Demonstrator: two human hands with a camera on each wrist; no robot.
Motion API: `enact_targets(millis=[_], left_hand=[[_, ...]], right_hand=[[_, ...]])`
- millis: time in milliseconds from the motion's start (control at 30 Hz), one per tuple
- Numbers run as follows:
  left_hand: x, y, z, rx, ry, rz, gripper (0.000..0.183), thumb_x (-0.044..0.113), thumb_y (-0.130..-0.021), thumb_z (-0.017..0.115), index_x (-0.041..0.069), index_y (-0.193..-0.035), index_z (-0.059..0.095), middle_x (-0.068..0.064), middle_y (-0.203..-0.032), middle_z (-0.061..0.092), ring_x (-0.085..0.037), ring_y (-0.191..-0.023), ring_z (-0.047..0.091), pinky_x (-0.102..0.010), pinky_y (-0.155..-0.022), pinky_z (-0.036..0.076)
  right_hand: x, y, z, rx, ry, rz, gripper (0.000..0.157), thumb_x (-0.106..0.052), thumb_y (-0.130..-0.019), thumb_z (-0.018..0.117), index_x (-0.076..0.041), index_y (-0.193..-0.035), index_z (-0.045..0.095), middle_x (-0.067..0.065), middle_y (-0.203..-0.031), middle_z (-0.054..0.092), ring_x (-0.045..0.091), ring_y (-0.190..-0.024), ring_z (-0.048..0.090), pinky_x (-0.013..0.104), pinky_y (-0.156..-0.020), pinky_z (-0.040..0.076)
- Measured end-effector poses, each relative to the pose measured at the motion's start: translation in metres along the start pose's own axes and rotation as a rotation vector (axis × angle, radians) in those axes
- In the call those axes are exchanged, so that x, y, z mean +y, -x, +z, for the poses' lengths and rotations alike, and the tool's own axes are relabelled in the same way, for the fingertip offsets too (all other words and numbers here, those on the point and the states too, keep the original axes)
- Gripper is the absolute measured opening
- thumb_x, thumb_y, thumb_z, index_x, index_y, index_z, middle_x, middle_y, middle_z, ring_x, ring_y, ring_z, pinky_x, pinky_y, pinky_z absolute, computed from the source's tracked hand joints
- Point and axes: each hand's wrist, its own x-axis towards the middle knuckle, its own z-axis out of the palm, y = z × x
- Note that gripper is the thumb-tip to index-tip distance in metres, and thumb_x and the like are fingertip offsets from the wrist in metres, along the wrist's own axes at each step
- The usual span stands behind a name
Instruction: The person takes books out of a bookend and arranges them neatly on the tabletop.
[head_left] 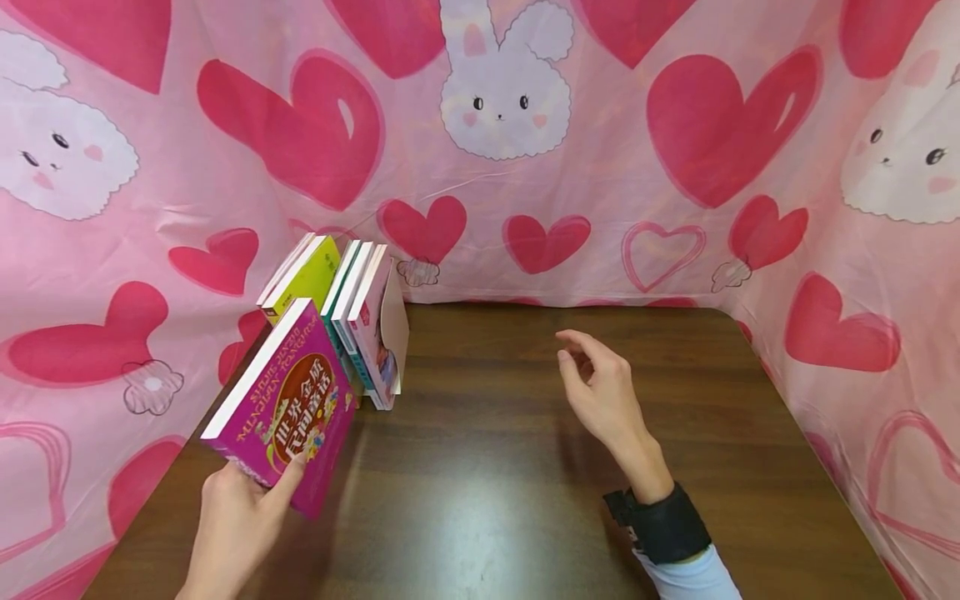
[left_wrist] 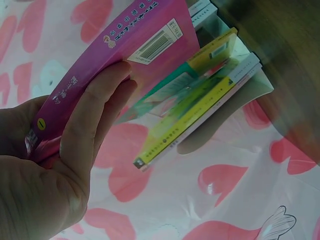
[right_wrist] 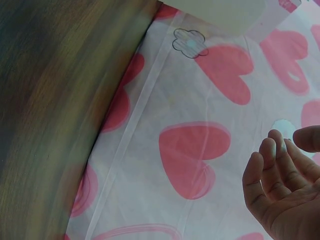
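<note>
My left hand (head_left: 243, 508) grips a purple book (head_left: 330, 417) by its spine side, thumb on the front cover and fingers on the back. In the left wrist view the fingers lie flat near the barcode (left_wrist: 155, 41) on that book. The book is tilted and held in front of a row of upright books, partly hiding them. A yellow-green book (head_left: 321, 271) and a pink-covered book (head_left: 375, 333) stand in that row, within a pale book holder (head_left: 395, 321). My right hand (head_left: 603, 392) hovers over the table with loosely bent fingers, holding nothing.
The brown wooden table (head_left: 480, 467) is enclosed at the back and sides by a pink cloth (head_left: 600, 192) with hearts and rabbits. The book row stands at the table's left, near the cloth. A black band (head_left: 667, 523) wraps the right wrist.
</note>
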Motion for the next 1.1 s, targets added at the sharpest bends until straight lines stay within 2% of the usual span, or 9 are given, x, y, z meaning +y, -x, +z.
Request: enact_targets(millis=[267, 567, 833, 967, 1100], left_hand=[[0.007, 0.002, 0.001, -0.024, -0.018, 0.008, 0.027, 0.005, -0.088, 0.083, -0.009, -0.110, 0.074, -0.026, -0.097, 0.076, -0.032, -0.081, 0.075, -0.004, -0.065, 0.045], [0.014, 0.001, 0.005, -0.068, 0.028, 0.029, 0.032, 0.005, -0.090, 0.082, -0.009, -0.116, 0.072, -0.026, -0.101, 0.076, -0.039, -0.085, 0.076, -0.003, -0.067, 0.045], [0.019, -0.004, 0.012, -0.097, 0.068, 0.081, 0.031, 0.001, -0.089, 0.082, -0.006, -0.118, 0.073, -0.021, -0.102, 0.077, -0.019, -0.087, 0.074, -0.006, -0.069, 0.049], [0.019, -0.009, 0.015, -0.129, 0.097, 0.092, 0.033, 0.001, -0.092, 0.080, -0.007, -0.123, 0.070, -0.023, -0.107, 0.076, -0.030, -0.092, 0.076, -0.007, -0.070, 0.050], [0.020, -0.013, 0.019, -0.153, 0.109, 0.089, 0.037, 0.003, -0.093, 0.079, -0.007, -0.127, 0.068, -0.027, -0.112, 0.075, -0.040, -0.096, 0.075, -0.021, -0.071, 0.059]], right_hand=[[0.001, 0.001, -0.002, 0.000, 0.007, 0.004, 0.022, -0.004, -0.101, 0.068, -0.005, -0.122, 0.073, 0.002, -0.094, 0.071, 0.014, -0.079, 0.060, 0.038, -0.065, 0.052], [0.001, 0.000, -0.003, 0.013, 0.009, -0.001, 0.022, -0.005, -0.101, 0.068, -0.005, -0.122, 0.073, 0.003, -0.094, 0.072, 0.015, -0.080, 0.059, 0.034, -0.066, 0.051], [0.002, -0.001, -0.005, 0.018, 0.008, 0.006, 0.022, -0.004, -0.101, 0.068, -0.005, -0.123, 0.073, 0.004, -0.095, 0.072, 0.016, -0.081, 0.060, 0.036, -0.066, 0.051], [0.004, -0.001, -0.006, 0.028, 0.006, 0.004, 0.023, -0.003, -0.100, 0.068, -0.004, -0.122, 0.073, 0.005, -0.095, 0.073, 0.017, -0.081, 0.061, 0.033, -0.067, 0.051], [0.005, -0.001, -0.007, 0.027, 0.006, 0.009, 0.023, -0.003, -0.100, 0.068, -0.004, -0.123, 0.073, 0.005, -0.094, 0.072, 0.017, -0.081, 0.062, 0.029, -0.067, 0.050]])
